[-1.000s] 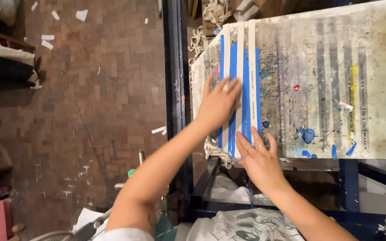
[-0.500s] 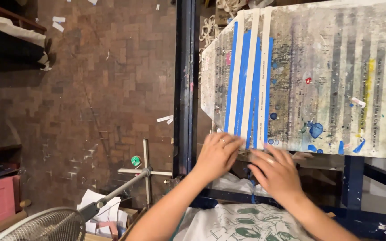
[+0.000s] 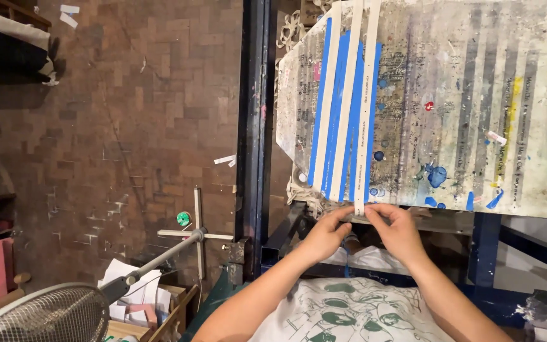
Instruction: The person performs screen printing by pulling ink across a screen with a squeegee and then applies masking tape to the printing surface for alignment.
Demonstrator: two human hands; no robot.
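Both hands are down at the near edge of the board (image 3: pixel 476 95) – a paint-splattered white work surface with blue stripes (image 3: pixel 343 114) and two long white strips lying lengthwise on it. The left hand (image 3: pixel 327 233) and right hand (image 3: pixel 400 231) meet right at the bottom end of the right strip (image 3: pixel 367 107), fingers curled in narrow and pinching that end between thumbs and fingertips where it hangs just past the board's edge. The left strip (image 3: pixel 327 101) lies just beside it, with blue showing between the two, and nobody's touching that one. Blue paint blobs (image 3: pixel 437 175) sit near the edge, a bit to the right of the hands. Off to the left there's a dark metal post (image 3: pixel 252 126), brick floor (image 3: pixel 128 114), and a fan (image 3: pixel 39 316) in the bottom corner – well apart from the hands.
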